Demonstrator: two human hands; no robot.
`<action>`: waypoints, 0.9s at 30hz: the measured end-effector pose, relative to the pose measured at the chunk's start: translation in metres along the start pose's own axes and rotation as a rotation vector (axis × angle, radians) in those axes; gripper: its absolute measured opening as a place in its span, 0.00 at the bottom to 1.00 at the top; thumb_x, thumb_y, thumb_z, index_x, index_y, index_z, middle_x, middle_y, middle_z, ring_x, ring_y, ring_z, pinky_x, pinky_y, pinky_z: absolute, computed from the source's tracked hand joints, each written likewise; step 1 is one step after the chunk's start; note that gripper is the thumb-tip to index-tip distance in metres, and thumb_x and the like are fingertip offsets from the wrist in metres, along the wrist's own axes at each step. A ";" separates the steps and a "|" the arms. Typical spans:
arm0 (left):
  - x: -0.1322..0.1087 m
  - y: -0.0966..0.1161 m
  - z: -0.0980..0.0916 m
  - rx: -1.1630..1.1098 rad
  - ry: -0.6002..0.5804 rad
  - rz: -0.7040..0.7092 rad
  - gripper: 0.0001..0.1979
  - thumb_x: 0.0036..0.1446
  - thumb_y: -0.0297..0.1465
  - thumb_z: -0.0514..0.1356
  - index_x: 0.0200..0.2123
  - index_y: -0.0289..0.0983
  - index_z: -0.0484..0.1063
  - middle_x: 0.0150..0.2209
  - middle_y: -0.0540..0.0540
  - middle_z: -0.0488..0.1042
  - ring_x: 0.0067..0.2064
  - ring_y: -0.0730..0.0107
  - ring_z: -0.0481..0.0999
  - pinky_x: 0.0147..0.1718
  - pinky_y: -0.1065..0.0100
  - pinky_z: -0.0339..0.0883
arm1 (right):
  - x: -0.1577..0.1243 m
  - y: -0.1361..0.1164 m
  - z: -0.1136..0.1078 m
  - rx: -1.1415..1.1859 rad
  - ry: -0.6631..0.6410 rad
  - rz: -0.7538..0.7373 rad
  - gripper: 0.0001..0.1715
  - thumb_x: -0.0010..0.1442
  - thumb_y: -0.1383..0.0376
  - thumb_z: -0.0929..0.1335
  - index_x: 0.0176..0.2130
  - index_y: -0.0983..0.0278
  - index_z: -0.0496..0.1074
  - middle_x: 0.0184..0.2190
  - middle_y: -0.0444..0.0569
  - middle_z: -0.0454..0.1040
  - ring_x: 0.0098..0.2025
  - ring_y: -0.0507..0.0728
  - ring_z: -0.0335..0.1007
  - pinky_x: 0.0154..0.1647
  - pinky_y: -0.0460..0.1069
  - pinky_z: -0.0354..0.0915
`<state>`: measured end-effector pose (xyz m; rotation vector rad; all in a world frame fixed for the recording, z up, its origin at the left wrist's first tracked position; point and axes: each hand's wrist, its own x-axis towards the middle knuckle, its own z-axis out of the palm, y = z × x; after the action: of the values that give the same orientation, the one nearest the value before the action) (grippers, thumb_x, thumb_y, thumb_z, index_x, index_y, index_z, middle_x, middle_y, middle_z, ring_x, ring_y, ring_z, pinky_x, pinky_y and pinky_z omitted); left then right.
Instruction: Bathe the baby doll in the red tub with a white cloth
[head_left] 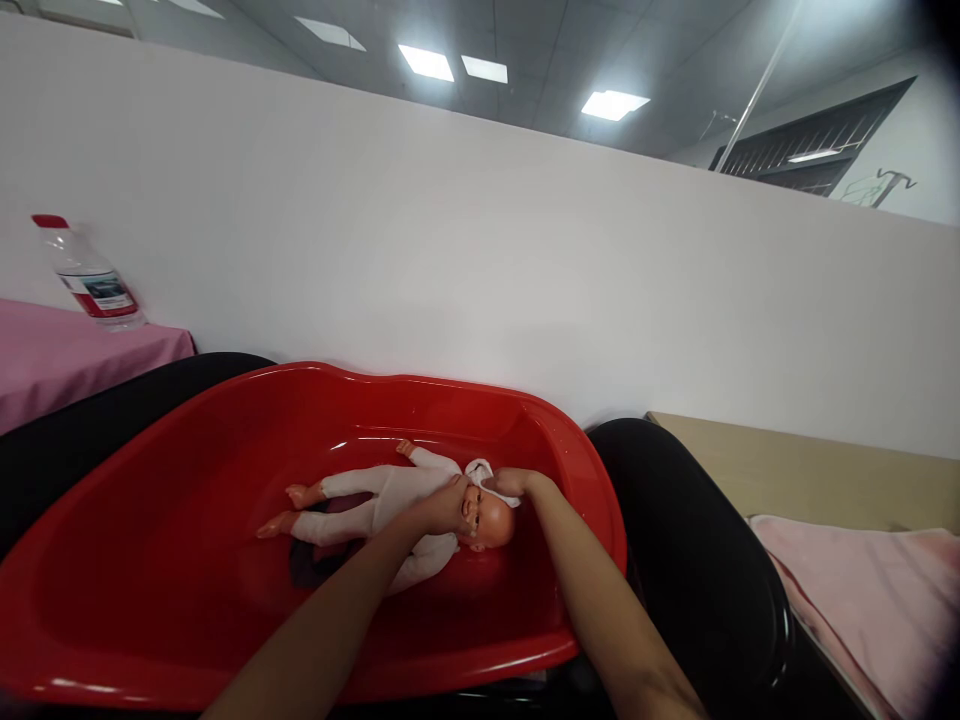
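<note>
A baby doll (405, 490) with a white cloth body lies on its back in a red baby bathtub (187, 520), its head to the right and its feet to the left. My left hand (448, 508) is closed at the doll's neck and chin, covering part of its face. Beside the head, my right hand (511, 482) grips a small white cloth (480, 470) between closed fingers. Part of that cloth is hidden by the hand. Under the doll's legs shows a dark purple item (315, 565), mostly covered.
Black rounded surfaces (675, 540) flank the tub. A clear plastic bottle with a red cap (101, 290) stands on a pink cloth (82, 350) at the left. Another pink cloth (870, 590) lies at the right by a tan board (810, 465). A white partition (450, 240) rises behind the tub.
</note>
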<state>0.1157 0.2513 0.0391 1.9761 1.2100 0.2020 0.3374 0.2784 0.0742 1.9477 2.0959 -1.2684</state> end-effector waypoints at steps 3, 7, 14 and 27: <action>-0.002 0.004 -0.001 -0.009 0.003 0.008 0.32 0.45 0.34 0.75 0.57 0.46 0.77 0.51 0.45 0.84 0.53 0.46 0.83 0.50 0.57 0.77 | -0.003 -0.008 -0.005 0.009 -0.039 -0.012 0.13 0.78 0.62 0.74 0.52 0.66 0.88 0.51 0.55 0.91 0.48 0.62 0.87 0.49 0.51 0.79; -0.002 0.006 -0.001 -0.044 0.012 0.078 0.24 0.46 0.31 0.74 0.49 0.44 0.77 0.47 0.46 0.83 0.48 0.52 0.81 0.47 0.61 0.77 | -0.003 -0.010 -0.007 0.026 -0.035 0.005 0.12 0.78 0.61 0.74 0.48 0.66 0.87 0.50 0.56 0.90 0.48 0.63 0.86 0.51 0.52 0.79; 0.006 0.009 -0.001 0.052 -0.006 0.111 0.17 0.49 0.27 0.74 0.42 0.42 0.78 0.40 0.46 0.82 0.45 0.53 0.79 0.44 0.60 0.75 | -0.010 0.003 -0.003 0.130 -0.078 0.204 0.34 0.75 0.39 0.74 0.53 0.67 0.86 0.38 0.63 0.88 0.41 0.75 0.89 0.45 0.66 0.84; 0.005 0.008 0.004 0.080 0.013 0.141 0.22 0.52 0.31 0.76 0.50 0.40 0.79 0.51 0.41 0.84 0.52 0.47 0.82 0.54 0.58 0.77 | 0.002 -0.001 -0.002 0.035 0.026 -0.022 0.14 0.80 0.59 0.72 0.47 0.63 0.88 0.53 0.56 0.91 0.55 0.65 0.87 0.60 0.53 0.79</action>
<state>0.1252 0.2517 0.0407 2.1349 1.1035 0.2412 0.3372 0.2808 0.0748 1.9709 2.1268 -1.2997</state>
